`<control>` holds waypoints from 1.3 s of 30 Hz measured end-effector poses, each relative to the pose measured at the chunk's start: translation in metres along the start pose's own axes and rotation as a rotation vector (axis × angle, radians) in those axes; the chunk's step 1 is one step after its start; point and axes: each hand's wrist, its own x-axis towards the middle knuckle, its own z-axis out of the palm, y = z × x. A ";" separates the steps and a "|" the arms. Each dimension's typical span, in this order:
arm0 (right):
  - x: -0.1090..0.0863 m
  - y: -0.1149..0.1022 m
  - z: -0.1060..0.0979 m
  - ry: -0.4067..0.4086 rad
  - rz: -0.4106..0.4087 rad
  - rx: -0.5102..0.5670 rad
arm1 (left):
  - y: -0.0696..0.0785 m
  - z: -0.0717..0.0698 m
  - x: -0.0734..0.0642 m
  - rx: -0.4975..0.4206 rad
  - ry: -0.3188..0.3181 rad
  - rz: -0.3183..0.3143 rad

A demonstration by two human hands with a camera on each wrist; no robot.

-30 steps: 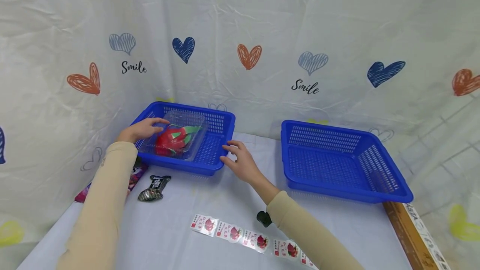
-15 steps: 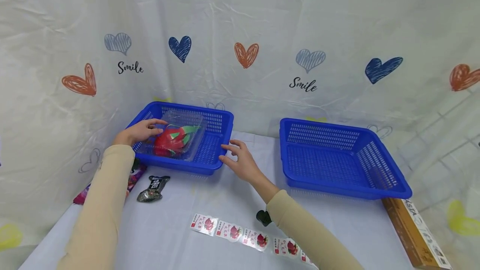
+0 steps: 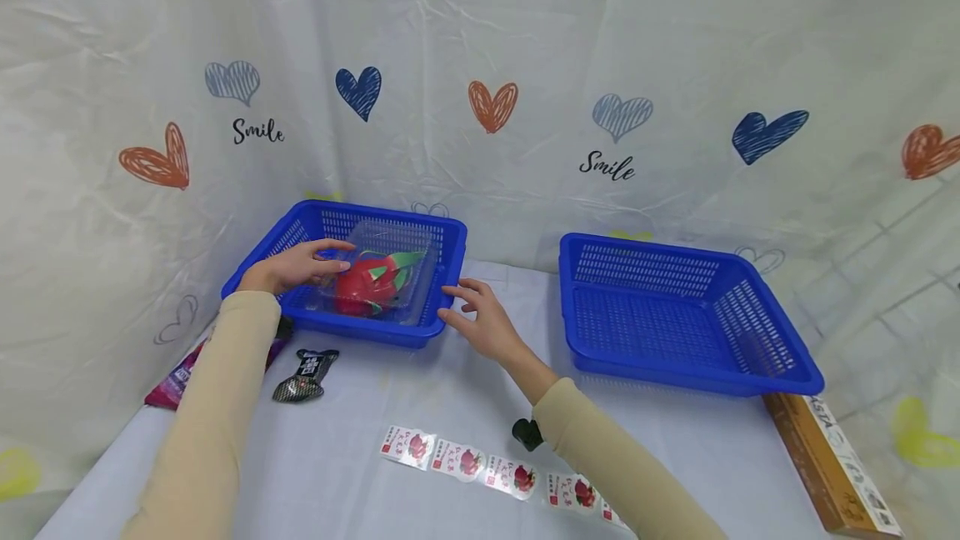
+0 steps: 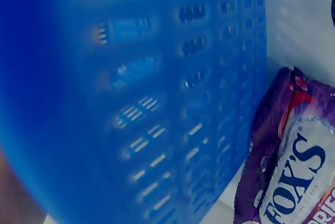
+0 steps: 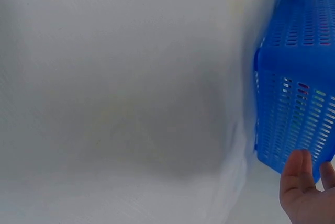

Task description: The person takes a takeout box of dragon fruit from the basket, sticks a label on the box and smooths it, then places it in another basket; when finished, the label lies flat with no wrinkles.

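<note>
A clear plastic box with a red and green dragon fruit inside lies in the left blue basket. My left hand holds the box's left end, thumb on the lid and fingers along its side. My right hand hovers over the table with spread fingers, its fingertips at the basket's right front corner. The left wrist view is filled by the basket's slotted wall. In the right wrist view the right hand sits just below the basket's corner.
A second blue basket stands to the right. A strip of fruit stickers lies near the front. A small black packet and a purple Fox's candy bag lie left. A brown carton lines the right edge.
The clear box has shifted right inside the left basket with my left hand on it. My right hand has stayed by the basket's corner.
</note>
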 end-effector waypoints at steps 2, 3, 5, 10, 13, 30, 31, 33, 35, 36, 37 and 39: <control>0.000 0.000 0.000 0.002 0.007 0.004 | -0.002 0.000 0.000 -0.031 -0.013 -0.007; 0.000 0.000 0.000 0.002 0.008 0.002 | -0.003 0.001 0.001 -0.044 -0.014 -0.009; 0.001 0.000 0.000 -0.002 0.010 0.009 | -0.005 0.002 0.001 -0.066 -0.010 -0.009; 0.002 0.002 -0.001 -0.017 0.032 0.057 | -0.007 0.004 0.003 -0.065 0.006 -0.001; 0.002 0.002 -0.001 -0.013 0.046 0.070 | -0.004 0.006 0.005 -0.084 0.006 0.017; 0.000 0.002 0.002 -0.010 0.106 0.168 | 0.006 0.013 0.008 -0.191 0.079 0.116; 0.001 0.003 0.002 -0.012 0.104 0.172 | 0.008 0.013 0.008 -0.192 0.086 0.124; 0.001 0.004 0.003 -0.017 0.097 0.188 | 0.011 0.014 0.007 -0.199 0.098 0.139; 0.000 0.004 0.003 -0.024 0.102 0.213 | 0.014 0.014 0.006 -0.216 0.110 0.148; 0.000 0.005 0.003 -0.029 0.108 0.230 | 0.015 0.014 0.006 -0.227 0.117 0.149; -0.001 0.005 0.004 -0.033 0.114 0.245 | 0.016 0.014 0.006 -0.239 0.124 0.152; -0.002 0.005 0.004 -0.039 0.125 0.277 | 0.018 0.014 0.006 -0.261 0.137 0.158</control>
